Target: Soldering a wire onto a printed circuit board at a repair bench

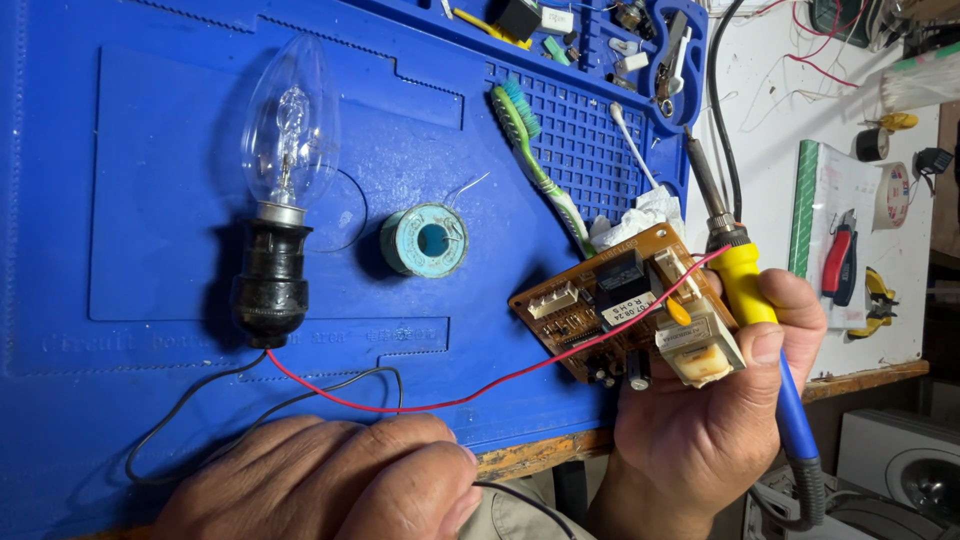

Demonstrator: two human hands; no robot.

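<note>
Right hand (715, 400), lower right, is gripping a brown circuit board (625, 305) (white label on its black relay) plus a yellow-handled soldering iron (745, 285). Left hand (330, 480), lower centre, is lying loosely curled on the blue mat (120, 200), fingertips hidden, wrist cut off by the frame.

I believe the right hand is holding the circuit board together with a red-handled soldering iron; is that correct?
Not quite: the head view shows the right hand holding the circuit board together with a soldering iron whose handle is yellow and blue, not red.

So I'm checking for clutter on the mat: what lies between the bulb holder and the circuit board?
In the head view, a solder spool sits on the blue mat between bulb holder and circuit board.
</note>
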